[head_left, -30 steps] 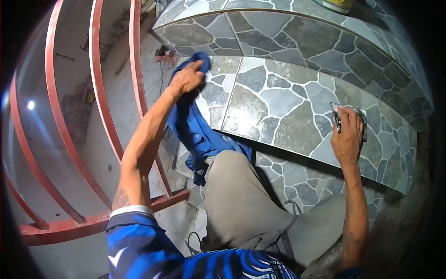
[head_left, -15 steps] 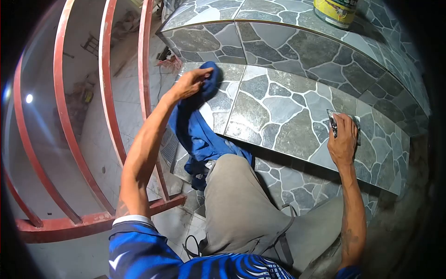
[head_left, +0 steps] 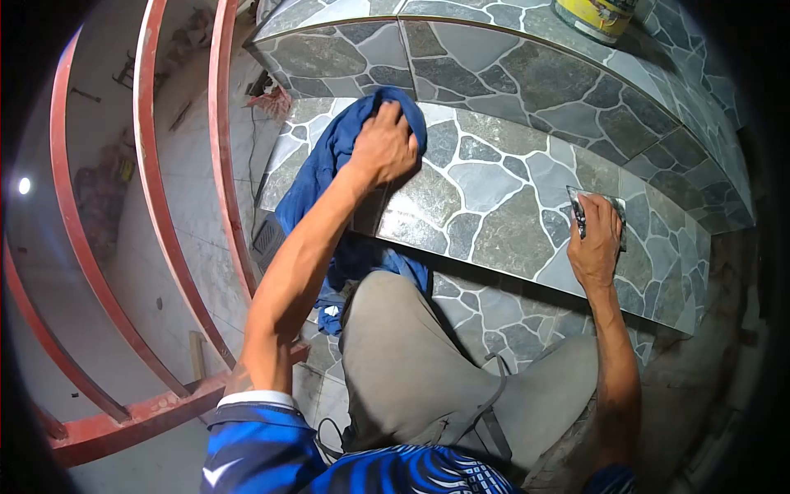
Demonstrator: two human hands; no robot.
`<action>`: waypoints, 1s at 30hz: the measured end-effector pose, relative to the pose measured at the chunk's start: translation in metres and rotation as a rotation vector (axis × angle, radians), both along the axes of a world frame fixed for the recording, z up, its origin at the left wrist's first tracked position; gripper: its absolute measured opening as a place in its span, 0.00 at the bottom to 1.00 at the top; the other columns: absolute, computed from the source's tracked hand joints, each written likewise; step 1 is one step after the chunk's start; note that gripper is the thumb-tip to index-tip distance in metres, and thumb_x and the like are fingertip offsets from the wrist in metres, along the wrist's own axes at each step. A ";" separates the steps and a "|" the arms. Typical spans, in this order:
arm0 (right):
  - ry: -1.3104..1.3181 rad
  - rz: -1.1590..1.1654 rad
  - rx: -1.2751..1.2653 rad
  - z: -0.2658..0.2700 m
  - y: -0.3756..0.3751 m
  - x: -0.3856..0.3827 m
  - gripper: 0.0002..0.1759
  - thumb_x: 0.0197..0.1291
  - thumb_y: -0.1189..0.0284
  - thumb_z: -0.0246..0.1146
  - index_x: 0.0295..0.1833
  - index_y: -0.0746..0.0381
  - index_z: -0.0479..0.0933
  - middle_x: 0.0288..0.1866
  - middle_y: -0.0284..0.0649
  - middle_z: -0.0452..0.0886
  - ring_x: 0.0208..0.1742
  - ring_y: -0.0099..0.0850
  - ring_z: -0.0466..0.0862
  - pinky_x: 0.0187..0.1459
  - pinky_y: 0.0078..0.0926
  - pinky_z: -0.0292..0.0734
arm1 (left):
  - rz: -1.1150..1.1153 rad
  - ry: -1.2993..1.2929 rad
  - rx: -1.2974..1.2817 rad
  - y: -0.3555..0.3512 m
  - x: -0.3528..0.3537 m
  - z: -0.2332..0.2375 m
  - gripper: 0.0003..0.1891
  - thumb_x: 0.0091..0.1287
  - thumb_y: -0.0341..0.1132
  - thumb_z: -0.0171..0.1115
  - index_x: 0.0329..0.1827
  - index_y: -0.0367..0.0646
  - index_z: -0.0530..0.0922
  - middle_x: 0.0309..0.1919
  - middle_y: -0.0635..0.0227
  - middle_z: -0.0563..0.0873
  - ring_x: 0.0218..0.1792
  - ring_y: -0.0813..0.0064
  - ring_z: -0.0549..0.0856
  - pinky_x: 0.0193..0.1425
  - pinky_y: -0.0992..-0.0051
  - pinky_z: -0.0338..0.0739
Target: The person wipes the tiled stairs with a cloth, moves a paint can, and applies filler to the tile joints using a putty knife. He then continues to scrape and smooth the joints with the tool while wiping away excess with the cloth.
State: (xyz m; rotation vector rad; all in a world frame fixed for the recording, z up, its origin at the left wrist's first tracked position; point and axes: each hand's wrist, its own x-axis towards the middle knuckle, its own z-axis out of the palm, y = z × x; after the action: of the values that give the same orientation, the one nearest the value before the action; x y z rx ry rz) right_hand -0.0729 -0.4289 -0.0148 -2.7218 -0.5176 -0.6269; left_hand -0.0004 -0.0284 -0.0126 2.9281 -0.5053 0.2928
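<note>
My left hand (head_left: 385, 146) presses a bunched blue cloth (head_left: 317, 169) against the stone-patterned tiled step (head_left: 494, 230), close to the riser behind it. Fingers are curled into the fabric, and the rest of the cloth drapes over the step's front edge beside my knee. Toward the right end of that step, my right hand (head_left: 596, 251) grips a flat scraper (head_left: 579, 219) with a dark, stained handle. Its thin blade shows on both sides of the fingers, near the tile surface; whether it touches cannot be told.
A red metal railing (head_left: 146, 107) curves along the left. Behind the step rises a tiled riser (head_left: 469, 70), with a yellow-labelled bucket (head_left: 601, 20) on the level above. My bent knee (head_left: 395, 321) is close to the step's front edge. A dark vented object (head_left: 266, 239) lies beside the railing.
My left hand has shifted right and turned palm-down, bringing the cloth up onto the step. The right hand keeps its hold on the scraper at nearly the same spot. The view has shifted slightly.
</note>
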 end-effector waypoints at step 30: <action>0.016 0.006 0.065 0.002 0.000 -0.004 0.25 0.54 0.79 0.68 0.60 0.63 0.77 0.58 0.44 0.76 0.61 0.46 0.77 0.65 0.43 0.69 | -0.245 0.249 0.130 -0.002 -0.094 0.039 0.36 0.69 0.45 0.56 0.77 0.34 0.64 0.76 0.49 0.67 0.77 0.53 0.66 0.81 0.55 0.56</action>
State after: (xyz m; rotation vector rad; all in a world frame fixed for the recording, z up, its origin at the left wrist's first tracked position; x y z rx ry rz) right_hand -0.0772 -0.4287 -0.0125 -2.6606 -0.4930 -0.6095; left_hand -0.0941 -0.0303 0.0263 2.9218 -0.8600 -0.1389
